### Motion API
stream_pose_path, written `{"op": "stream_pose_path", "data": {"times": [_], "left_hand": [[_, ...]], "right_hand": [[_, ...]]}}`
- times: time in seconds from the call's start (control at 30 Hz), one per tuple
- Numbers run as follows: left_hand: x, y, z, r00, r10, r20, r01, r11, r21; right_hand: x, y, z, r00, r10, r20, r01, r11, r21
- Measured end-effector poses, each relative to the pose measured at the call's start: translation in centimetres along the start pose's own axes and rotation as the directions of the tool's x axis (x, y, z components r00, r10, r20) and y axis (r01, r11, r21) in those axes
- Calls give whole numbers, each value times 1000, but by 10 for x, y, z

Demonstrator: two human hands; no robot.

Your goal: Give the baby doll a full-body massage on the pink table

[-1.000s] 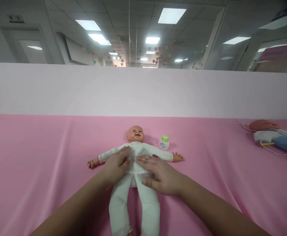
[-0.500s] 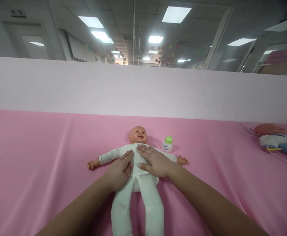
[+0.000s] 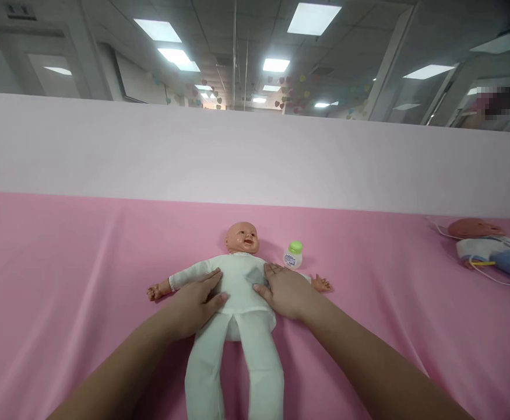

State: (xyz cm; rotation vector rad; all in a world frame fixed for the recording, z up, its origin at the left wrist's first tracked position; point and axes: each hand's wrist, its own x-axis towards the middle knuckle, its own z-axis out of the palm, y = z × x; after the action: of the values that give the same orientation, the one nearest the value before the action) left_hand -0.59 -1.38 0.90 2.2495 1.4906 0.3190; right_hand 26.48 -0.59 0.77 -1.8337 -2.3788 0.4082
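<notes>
A baby doll (image 3: 241,286) in a white cloth suit lies on its back, head away from me, arms spread to the sides. My left hand (image 3: 196,303) rests against the left side of its chest, thumb apart from the fingers. On the right side of the chest lies my right hand (image 3: 287,289), fingers stretched out and thumb pointing inward. Neither hand grips anything. Just beyond my right hand stands a small clear bottle (image 3: 293,256) with a green cap, near the doll's shoulder.
A pink sheet (image 3: 84,280) covers the surface. At the far right lies a second doll (image 3: 495,251) in white and blue, with a white cord and a yellow strip. A white panel (image 3: 255,157) rises behind, with windows above it.
My hands have slid apart from the middle of the doll's chest, the left one leftward and the right one rightward. The view has shifted slightly.
</notes>
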Motion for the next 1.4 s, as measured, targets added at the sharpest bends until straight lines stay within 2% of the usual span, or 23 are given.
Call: {"op": "stream_pose_path", "data": {"times": [0.07, 0.13, 0.23, 0.3, 0.33, 0.47, 0.57, 0.67, 0.8, 0.9, 1.03, 1.1, 1.13, 1.17, 1.23, 1.27, 1.3, 1.33, 1.4], "left_hand": [[-11, 12, -4, 999, 29, -14, -28, 999, 35], [-25, 27, -6, 989, 144, 11, -145, 989, 33], [-37, 45, -3, 925, 357, 130, -357, 934, -27], [-35, 47, 0, 886, 429, 176, -421, 903, -84], [-30, 46, 1, 879, 441, 180, -427, 897, -112], [5, 34, 2, 893, 412, 181, -394, 910, -129], [33, 27, 5, 905, 400, 141, -402, 916, -21], [50, 14, 9, 917, 392, 67, -396, 915, 72], [55, -19, 13, 955, 287, -75, -275, 951, 145], [56, -42, 16, 976, 176, -131, -152, 973, 174], [58, -51, 20, 976, 163, -142, -137, 974, 182], [59, -49, 21, 976, 166, -139, -139, 973, 184], [58, -48, 21, 976, 164, -140, -137, 973, 184], [58, -47, 21, 976, 161, -145, -133, 974, 183], [56, -45, 21, 974, 162, -161, -133, 976, 174], [56, -45, 21, 971, 169, -170, -140, 976, 168], [55, -45, 21, 968, 180, -175, -152, 975, 163], [55, -45, 21, 965, 193, -175, -166, 973, 160], [55, -46, 20, 964, 212, -164, -185, 969, 164]], "right_hand": [[1, 2, 3, 1000, -25, -3, 25, 1000, -3], [3, 4, 5, 999, -37, -14, 37, 999, -9], [6, 4, 8, 997, -64, -47, 63, 998, -16], [7, 3, 8, 993, -96, -65, 95, 995, -25], [7, 2, 8, 991, -110, -71, 109, 994, -29], [6, 2, 7, 988, -125, -94, 124, 992, -11], [6, 3, 7, 991, -100, -93, 103, 994, 29], [6, 3, 6, 993, -83, -81, 87, 995, 46], [6, 3, 4, 994, -80, -69, 82, 996, 32], [4, 2, 1, 991, -102, -89, 103, 995, 8], [-15, -11, -12, 994, -68, -91, 62, 996, -64], [-33, -26, -19, 984, -152, -97, 147, 987, -58], [-43, -35, -22, 963, -253, -93, 253, 967, -13], [-52, -43, -23, 922, -380, -70, 383, 922, 51], [-64, -58, -22, 797, -604, -13, 596, 782, 181], [-66, -63, -19, 751, -660, 8, 642, 733, 223], [-64, -65, -15, 731, -682, 20, 658, 713, 244], [-59, -65, -10, 736, -677, 28, 651, 718, 245], [-42, -59, -3, 785, -619, 31, 600, 771, 214]]}}
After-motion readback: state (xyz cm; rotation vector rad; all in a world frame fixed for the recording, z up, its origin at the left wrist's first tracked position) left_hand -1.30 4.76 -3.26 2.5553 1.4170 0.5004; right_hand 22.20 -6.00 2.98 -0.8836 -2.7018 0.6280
